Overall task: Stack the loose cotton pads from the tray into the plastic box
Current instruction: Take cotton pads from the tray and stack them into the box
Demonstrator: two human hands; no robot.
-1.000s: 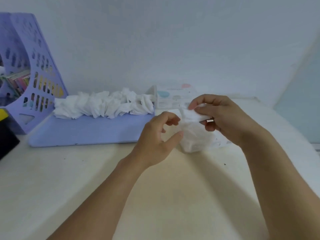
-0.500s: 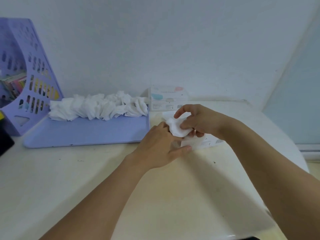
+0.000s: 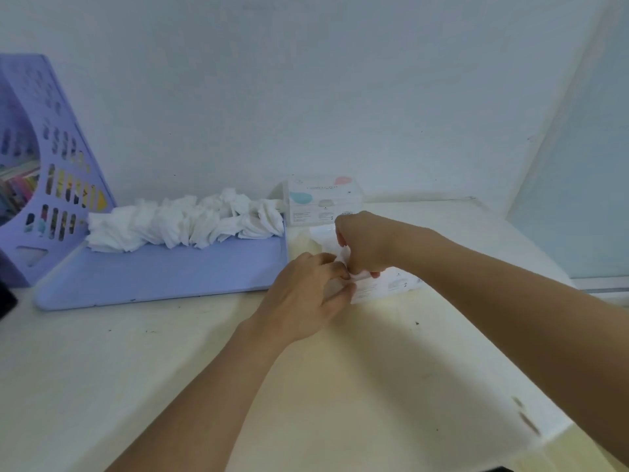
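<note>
Mostly hidden: the plastic box (image 3: 384,284) sits on the worktop (image 3: 170,369) behind both hands; only its clear right part and near edge show, so its contents cannot be made out.
Right hand: right hand (image 3: 360,245), fingers curled downward over the box, pinching a white cotton pad (image 3: 343,255); just a small corner of the pad shows between the two hands.
Left hand: left hand (image 3: 306,298), at the box's left end, thumb and fingers curled close around its near corner; whether they truly grip it or only touch it is unclear.
Loose pads: a crumpled white row of loose cotton pads (image 3: 183,223) lies along the far edge of the lilac tray (image 3: 153,274), left of the box.
Behind: a lid or carton (image 3: 323,202) with pastel spots, print unreadable.
Cut off: a lilac file rack (image 3: 41,172) at the left edge.
</note>
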